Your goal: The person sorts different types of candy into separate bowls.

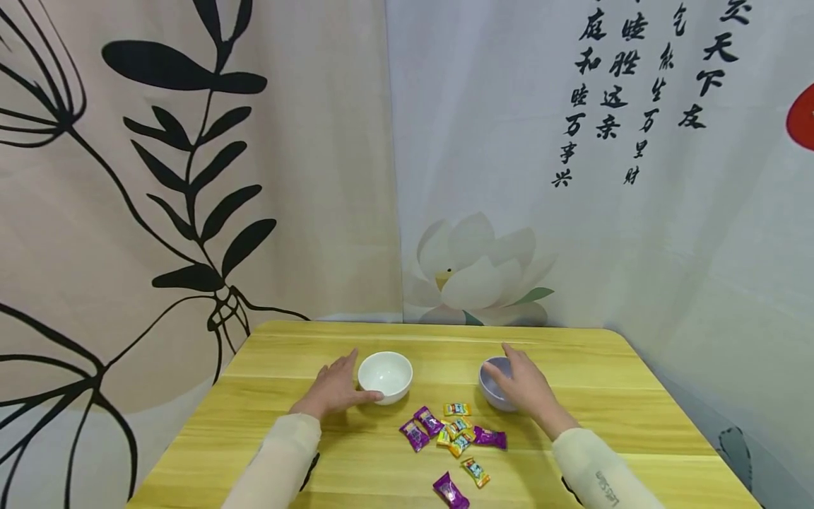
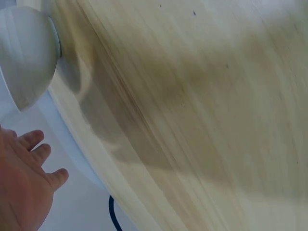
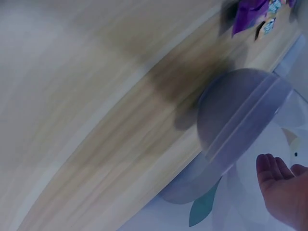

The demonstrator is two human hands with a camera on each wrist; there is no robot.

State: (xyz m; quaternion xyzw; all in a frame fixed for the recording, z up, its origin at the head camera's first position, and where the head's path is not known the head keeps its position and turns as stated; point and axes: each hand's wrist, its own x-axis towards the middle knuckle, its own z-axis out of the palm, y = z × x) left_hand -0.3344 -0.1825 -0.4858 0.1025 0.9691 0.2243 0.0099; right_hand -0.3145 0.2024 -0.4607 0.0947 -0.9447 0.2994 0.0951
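A white bowl [image 1: 385, 377] stands upright on the table, and my left hand [image 1: 337, 387] is at its left side with fingers spread and thumb by the near rim. In the left wrist view a gap shows between that hand [image 2: 24, 178] and the bowl [image 2: 29, 55]. To the right stands a lavender bowl [image 1: 492, 385], partly hidden behind my right hand [image 1: 524, 382], whose fingers are extended. The right wrist view shows this hand [image 3: 284, 190] apart from the bowl [image 3: 240, 113]. Neither hand holds anything.
Between and in front of the bowls lie several small wrapped candies, some in purple wrappers [image 1: 490, 437], some in yellow ones [image 1: 475, 472]. One purple candy [image 1: 451, 490] lies nearest me. The wooden table [image 1: 559, 452] ends at a printed cloth backdrop [image 1: 331, 177].
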